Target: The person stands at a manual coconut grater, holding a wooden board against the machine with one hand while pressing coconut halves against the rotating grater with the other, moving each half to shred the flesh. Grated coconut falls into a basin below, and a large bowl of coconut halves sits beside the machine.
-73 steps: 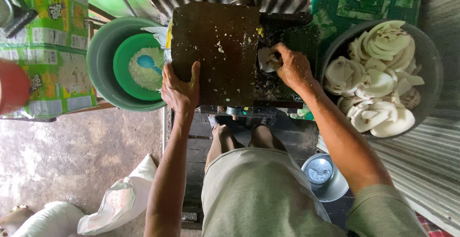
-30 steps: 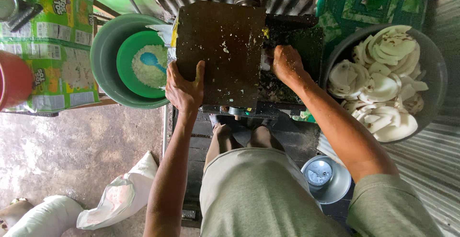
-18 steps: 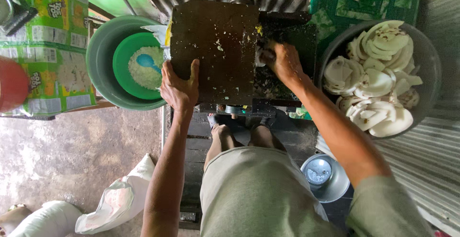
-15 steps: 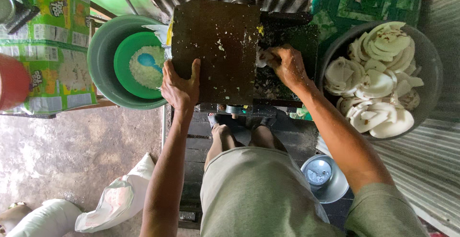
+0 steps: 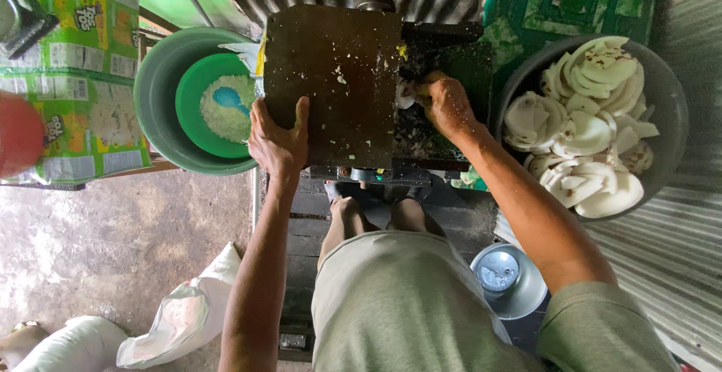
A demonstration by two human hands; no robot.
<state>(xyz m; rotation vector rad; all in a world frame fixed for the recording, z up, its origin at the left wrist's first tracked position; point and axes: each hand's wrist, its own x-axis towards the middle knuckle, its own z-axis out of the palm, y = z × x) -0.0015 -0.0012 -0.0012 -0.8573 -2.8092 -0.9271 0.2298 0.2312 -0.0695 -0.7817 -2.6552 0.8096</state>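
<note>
Two bare hands work a coconut grating machine (image 5: 331, 86): the left hand (image 5: 278, 139) lies spread on its dark cover, the right hand's (image 5: 445, 105) grip pinches a stiff, slippery white coconut piece (image 5: 407, 92) at the machine's side; best held by its edges.

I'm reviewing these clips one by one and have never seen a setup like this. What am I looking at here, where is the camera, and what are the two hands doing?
The camera sits on the person's head and looks straight down, so you see their arms, lap and feet from above. There is no robot, only two bare hands. In front of them stands a dark, flecked metal machine. The left hand rests flat on its near edge. The right hand presses a white piece against the machine's side; what lies under the fingers is hidden. To the right, a large dark bowl holds many white curved pieces. To the left, a grey-green basin holds a green bowl of white shreds with a blue scoop. Sacks lie on the floor.
</note>
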